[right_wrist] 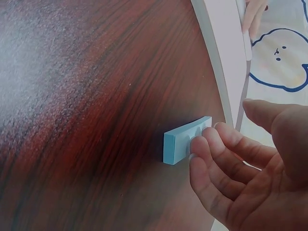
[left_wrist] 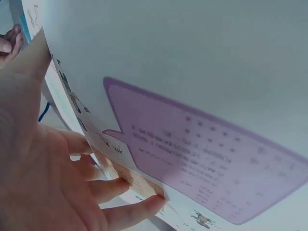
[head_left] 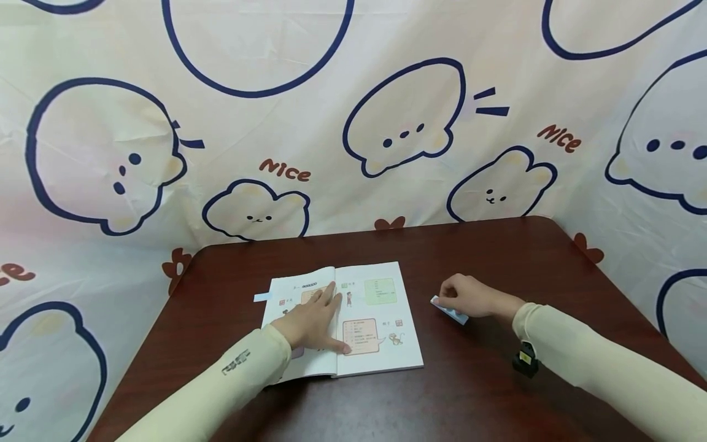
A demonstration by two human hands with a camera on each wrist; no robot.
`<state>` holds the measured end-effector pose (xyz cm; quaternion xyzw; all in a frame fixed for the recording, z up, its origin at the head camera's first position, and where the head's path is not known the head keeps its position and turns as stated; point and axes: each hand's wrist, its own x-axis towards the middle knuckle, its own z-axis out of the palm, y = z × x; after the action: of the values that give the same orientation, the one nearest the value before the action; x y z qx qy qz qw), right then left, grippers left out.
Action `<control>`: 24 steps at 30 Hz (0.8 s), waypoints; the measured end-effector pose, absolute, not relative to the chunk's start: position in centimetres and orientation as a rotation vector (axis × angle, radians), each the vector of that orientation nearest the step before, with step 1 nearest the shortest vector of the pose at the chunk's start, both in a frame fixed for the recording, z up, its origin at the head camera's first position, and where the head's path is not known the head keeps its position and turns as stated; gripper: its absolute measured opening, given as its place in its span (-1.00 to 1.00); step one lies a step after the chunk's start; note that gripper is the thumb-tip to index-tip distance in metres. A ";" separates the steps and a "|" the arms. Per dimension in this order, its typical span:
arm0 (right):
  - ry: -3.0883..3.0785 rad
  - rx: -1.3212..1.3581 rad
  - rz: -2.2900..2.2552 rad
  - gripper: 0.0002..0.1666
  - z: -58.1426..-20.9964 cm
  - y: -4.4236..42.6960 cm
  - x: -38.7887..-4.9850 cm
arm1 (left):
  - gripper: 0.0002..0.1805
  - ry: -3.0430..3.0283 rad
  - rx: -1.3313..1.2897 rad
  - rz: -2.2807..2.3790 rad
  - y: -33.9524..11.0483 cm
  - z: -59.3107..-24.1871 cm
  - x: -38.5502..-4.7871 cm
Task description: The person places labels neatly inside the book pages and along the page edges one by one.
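Note:
An open book with printed pages (head_left: 381, 307) lies on the table. My left hand (head_left: 312, 319) rests across its middle with fingers spread, the thumb on the right page. In the left wrist view the left hand (left_wrist: 53, 178) is beside a page with a purple speech bubble (left_wrist: 192, 149). To the book's right lies a small light-blue block (head_left: 454, 314), with my right hand (head_left: 474, 296) at its far end. The right wrist view shows the fingertips of the right hand (right_wrist: 240, 168) against the block (right_wrist: 180, 144), fingers bent and the thumb held apart from it.
The dark brown table (head_left: 469, 387) extends around the book. A light-blue tab (head_left: 262, 297) sticks out from the book's left edge. Behind the table's far edge hangs a pale cloth (head_left: 326, 135) with cartoon outlines, and it continues along both sides.

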<state>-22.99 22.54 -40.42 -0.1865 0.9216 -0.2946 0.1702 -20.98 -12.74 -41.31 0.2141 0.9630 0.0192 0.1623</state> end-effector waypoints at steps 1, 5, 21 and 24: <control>2.619 -0.529 -0.835 -0.70 -40.4 22.6 -23.0 | 0.32 2.744 0.615 0.052 -12.8 -41.3 -21.0; 2.629 -0.544 -0.835 -0.71 -40.3 22.7 -22.9 | 0.33 2.748 0.651 -0.003 -13.0 -41.4 -21.2; 2.630 -0.571 -0.838 -0.70 -40.1 23.0 -22.9 | 0.23 2.675 0.695 0.101 -14.4 -42.6 -21.7; 2.624 -0.571 -0.847 -0.69 -40.1 23.1 -22.9 | 0.25 2.662 0.699 0.133 -14.5 -42.7 -21.7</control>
<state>-22.90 23.07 -40.13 -0.2001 0.9196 -0.2967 0.1620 -21.73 -14.51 -42.72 0.2491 0.9481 0.0475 0.1917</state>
